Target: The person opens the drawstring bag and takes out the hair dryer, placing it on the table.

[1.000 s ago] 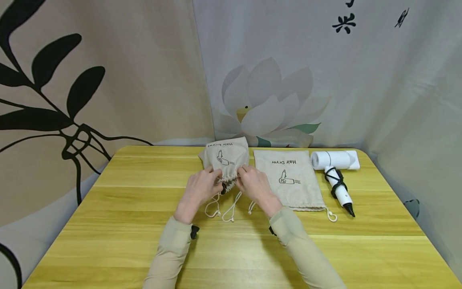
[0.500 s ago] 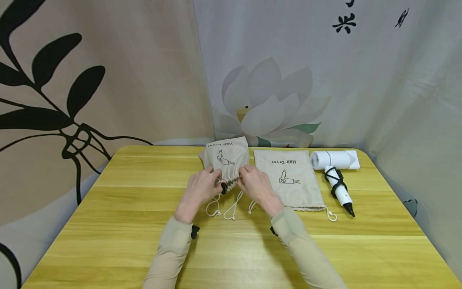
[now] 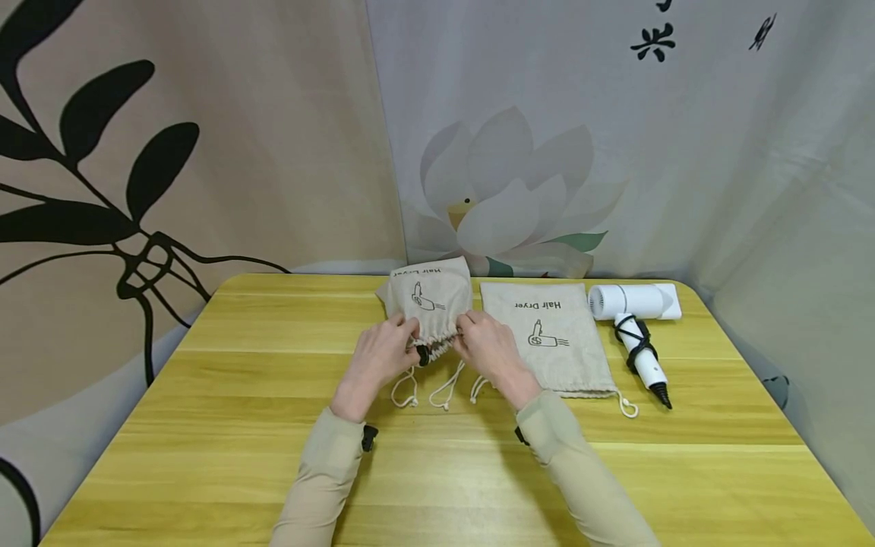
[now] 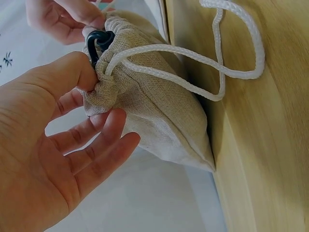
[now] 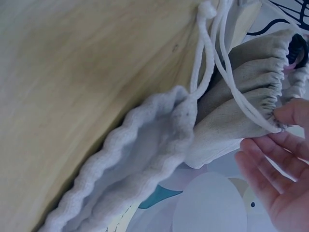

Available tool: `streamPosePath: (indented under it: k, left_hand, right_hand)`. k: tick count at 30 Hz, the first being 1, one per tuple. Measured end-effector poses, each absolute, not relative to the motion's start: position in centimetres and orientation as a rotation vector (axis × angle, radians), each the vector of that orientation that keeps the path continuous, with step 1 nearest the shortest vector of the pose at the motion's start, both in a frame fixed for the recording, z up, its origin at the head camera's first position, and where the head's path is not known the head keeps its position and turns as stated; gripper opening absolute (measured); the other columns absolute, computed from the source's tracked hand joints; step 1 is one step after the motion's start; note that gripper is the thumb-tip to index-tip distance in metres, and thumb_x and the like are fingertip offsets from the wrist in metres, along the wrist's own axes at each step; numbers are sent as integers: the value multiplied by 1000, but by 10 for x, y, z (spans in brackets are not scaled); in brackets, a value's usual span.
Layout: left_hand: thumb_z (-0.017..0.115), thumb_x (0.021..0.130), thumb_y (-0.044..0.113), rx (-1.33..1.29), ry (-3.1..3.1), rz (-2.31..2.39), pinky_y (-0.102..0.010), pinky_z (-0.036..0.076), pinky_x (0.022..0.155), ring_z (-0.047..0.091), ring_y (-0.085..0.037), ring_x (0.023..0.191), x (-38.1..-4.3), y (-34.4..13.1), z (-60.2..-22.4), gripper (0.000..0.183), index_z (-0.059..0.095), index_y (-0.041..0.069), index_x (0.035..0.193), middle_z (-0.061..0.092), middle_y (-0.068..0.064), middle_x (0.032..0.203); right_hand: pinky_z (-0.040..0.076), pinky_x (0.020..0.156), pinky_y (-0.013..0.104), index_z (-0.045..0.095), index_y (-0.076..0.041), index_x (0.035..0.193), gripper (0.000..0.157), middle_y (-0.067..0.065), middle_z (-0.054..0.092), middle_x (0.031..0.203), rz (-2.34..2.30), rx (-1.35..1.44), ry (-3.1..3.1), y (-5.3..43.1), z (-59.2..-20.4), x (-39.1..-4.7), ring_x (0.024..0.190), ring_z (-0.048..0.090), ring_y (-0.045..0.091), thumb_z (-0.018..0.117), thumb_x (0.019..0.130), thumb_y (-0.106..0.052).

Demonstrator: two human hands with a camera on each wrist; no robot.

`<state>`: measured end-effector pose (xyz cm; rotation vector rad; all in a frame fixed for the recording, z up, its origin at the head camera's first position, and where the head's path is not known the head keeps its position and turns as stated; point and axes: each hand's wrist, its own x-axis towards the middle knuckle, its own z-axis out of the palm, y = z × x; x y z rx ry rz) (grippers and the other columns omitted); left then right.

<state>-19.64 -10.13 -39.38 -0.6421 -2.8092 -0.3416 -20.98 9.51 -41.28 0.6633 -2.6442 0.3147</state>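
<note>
A beige drawstring bag (image 3: 429,292) printed "Hair Dryer" stands near the table's back edge, its gathered mouth toward me. My left hand (image 3: 379,353) pinches the mouth's left side between thumb and fingers, as the left wrist view shows the hand (image 4: 53,130) doing on the bunched hem. At the right side of the mouth, my right hand (image 3: 494,348) pinches the rim between thumb and fingertips. A black loop (image 4: 99,39) pokes out of the opening; what it belongs to is hidden inside. White drawcords (image 3: 447,386) hang from both sides.
A second "Hair Dryer" bag (image 3: 547,368) lies flat to the right, partly behind my right wrist. Beyond it lie a white cylinder (image 3: 629,302) and a white handle (image 3: 652,372) wrapped in black cord with a black tapered end. The wooden table (image 3: 239,456) meets a curtain behind.
My right hand has slid slightly to the right with the bag's rim, and the mouth is a little wider. The drawcords have shifted a bit. My left hand stays nearly still.
</note>
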Motion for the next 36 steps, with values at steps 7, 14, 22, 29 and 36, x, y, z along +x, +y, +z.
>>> streamPosePath:
  k: [7,14,22,29,36]
  left_hand:
    - [71,72,9,-626,-2830,-367,-23,40,49,48,-14,59,-196,-102,-393,20,60,12,88,55,-3,80]
    - [70,72,8,-610,-2841,-381,-22,40,49,48,-14,59,-196,-102,-392,19,61,12,88,55,-3,80]
    - [68,70,5,-618,-2819,-395,-22,39,49,47,-15,58,-195,-103,-391,20,60,11,87,54,-4,78]
    - [66,70,3,-604,-2835,-418,-23,39,49,47,-16,59,-195,-104,-391,21,59,10,89,54,-4,79]
    - [66,69,0,-607,-2815,-477,-25,43,52,50,-17,61,-196,-104,-390,23,59,8,89,54,-6,80]
  right_hand:
    - [54,58,31,63,-8,89,8,4,63,82,320,639,-2677,97,-412,-208,74,59,19,65,83,-14]
    - [54,58,33,63,-7,88,8,5,64,83,339,630,-2656,99,-412,-208,75,60,20,64,83,-13]
    - [55,58,35,63,-7,89,9,7,67,87,352,605,-2656,101,-411,-209,78,63,22,64,82,-13]
    - [54,57,35,63,-7,86,7,7,67,86,360,590,-2642,105,-411,-209,77,63,22,64,81,-11]
    - [54,56,35,63,-6,87,8,6,66,86,391,564,-2633,108,-411,-210,76,62,22,64,81,-11]
